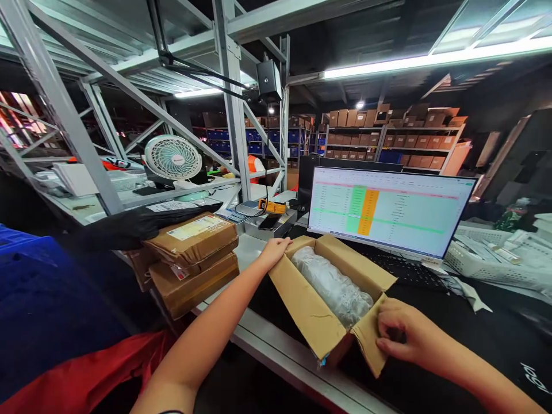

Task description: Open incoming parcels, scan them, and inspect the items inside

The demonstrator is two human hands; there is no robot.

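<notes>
In front of me on the desk stands a cardboard box (pixel 302 305) with its flaps folded out. Inside lies a long bundle (pixel 330 284) in clear plastic wrap; what the wrap covers cannot be made out. At the far left corner, my left hand (pixel 276 253) grips the box's edge, its fingertips curled over the end flap. My right hand (pixel 399 328) is closed on the near right end flap (pixel 371 342), thumb and fingers pinching its outer edge.
Two taped parcels (pixel 196 238) are stacked left of the box. Behind it are a monitor (pixel 388 207) and a black keyboard (pixel 392 267). A white basket (pixel 487 261) sits to the right. A fan (pixel 173 158) and metal rack posts stand at left, a blue crate (pixel 30 247) nearer.
</notes>
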